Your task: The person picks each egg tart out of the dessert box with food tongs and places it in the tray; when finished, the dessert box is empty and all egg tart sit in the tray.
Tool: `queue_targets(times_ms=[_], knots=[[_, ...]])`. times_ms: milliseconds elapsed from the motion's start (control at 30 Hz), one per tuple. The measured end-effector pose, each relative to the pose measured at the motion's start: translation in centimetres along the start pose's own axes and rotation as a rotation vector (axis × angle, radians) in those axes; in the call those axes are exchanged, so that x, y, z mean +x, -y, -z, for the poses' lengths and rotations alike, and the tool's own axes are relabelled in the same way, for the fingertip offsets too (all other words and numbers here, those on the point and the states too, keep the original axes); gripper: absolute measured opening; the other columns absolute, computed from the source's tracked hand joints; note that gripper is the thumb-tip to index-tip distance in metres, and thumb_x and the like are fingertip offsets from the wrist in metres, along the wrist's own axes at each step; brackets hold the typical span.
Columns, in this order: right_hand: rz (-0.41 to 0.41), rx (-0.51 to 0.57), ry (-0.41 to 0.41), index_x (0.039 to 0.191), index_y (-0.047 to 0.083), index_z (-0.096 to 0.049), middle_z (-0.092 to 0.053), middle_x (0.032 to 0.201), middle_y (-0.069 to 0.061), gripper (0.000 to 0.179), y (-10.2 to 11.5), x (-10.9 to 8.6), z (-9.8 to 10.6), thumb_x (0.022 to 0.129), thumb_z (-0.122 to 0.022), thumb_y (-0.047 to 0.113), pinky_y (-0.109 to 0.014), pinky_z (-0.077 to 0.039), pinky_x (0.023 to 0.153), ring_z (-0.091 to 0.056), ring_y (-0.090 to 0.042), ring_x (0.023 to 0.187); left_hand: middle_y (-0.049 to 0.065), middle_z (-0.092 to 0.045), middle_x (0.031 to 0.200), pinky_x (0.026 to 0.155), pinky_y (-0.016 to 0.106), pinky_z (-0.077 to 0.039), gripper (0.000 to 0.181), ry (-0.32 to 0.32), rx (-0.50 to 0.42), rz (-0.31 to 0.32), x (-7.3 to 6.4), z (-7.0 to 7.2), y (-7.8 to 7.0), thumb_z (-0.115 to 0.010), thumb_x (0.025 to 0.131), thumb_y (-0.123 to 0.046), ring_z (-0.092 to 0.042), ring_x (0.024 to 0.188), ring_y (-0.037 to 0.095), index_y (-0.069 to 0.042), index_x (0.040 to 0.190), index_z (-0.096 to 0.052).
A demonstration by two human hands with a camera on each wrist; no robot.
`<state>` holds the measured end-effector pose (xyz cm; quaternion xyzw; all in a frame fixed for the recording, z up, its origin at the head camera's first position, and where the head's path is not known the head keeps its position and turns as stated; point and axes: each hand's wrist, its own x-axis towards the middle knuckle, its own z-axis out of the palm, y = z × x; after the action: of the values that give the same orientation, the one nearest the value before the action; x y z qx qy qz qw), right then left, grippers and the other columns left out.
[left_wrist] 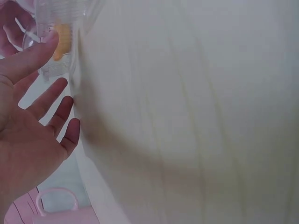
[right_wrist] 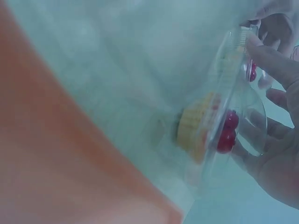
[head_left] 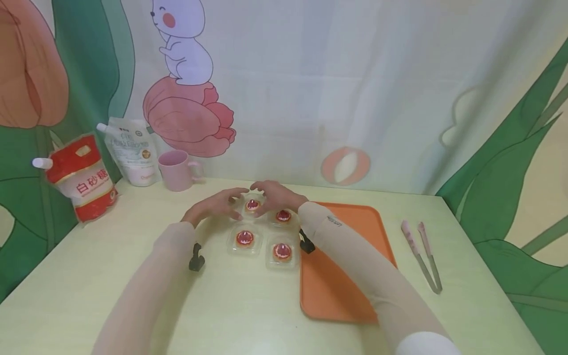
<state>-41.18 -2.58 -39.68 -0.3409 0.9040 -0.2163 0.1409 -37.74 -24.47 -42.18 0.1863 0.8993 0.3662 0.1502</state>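
Left hand (head_left: 213,206): curved round the left side of the back left box, with fingers spread and loosely bent; in the left wrist view, showed a thumb tip against or just over the clear plastic
Right hand (head_left: 278,196): curved round the right side of the same box, with fingers parted and slightly bent, thumb towards its near side; impossible to tell how firmly either hand pressed
Back left box (head_left: 249,216): sat between both hands, clear and lidded, with a small tart (head_left: 253,205) topped with red fruit inside
Back right box (head_left: 284,227): stood just beside, partly covered by the right hand and wrist, also with a tart inside
Near left box (head_left: 244,252): stood in front of the back left box, untouched
Near right box (head_left: 281,265): stood beside the near left box, next to the left edge of the tray
Orange tray (head_left: 326,298): lay on the table (head_left: 239,310), crossed by the right sleeve (head_left: 350,256)
Tongs (head_left: 421,264): lay right of the tray, with tips apart and pointed towards the back
Pink mug (head_left: 175,170): stood at the back left, near the white pouch (head_left: 133,155)
Red sugar bag (head_left: 86,180): leaned at the far left, before the printed curtain (head_left: 284,98)
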Motion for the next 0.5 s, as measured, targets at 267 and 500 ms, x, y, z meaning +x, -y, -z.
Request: queue_targets(times_ms=[267, 500], knots=[[-0.017, 0.036, 0.016, 0.15, 0.016, -0.041, -0.052, 0.145, -0.017, 0.079, -0.2, 0.1, 0.0, 0.083, -0.082, 0.025, -0.046, -0.047, 0.106, -0.052, -0.032, 0.133, 0.031, -0.042, 0.151, 0.116, 0.059, -0.03, 0.08, -0.016, 0.003, -0.03, 0.2, -0.2, 0.2, -0.076, 0.085, -0.007, -0.038, 0.14, 0.049, -0.003, 0.153, -0.034], [-0.007, 0.032, 0.011, 0.144, 0.012, -0.048, -0.055, 0.142, -0.018, 0.07, -0.2, 0.2, -0.2, 0.084, -0.082, 0.023, -0.046, -0.047, 0.107, -0.054, -0.033, 0.132, 0.03, -0.045, 0.147, 0.115, 0.056, -0.034, 0.079, -0.097, -0.004, -0.033, 0.6, -1.4, 0.5, -0.078, 0.083, -0.004, -0.043, 0.136, 0.047, -0.001, 0.151, -0.037]])
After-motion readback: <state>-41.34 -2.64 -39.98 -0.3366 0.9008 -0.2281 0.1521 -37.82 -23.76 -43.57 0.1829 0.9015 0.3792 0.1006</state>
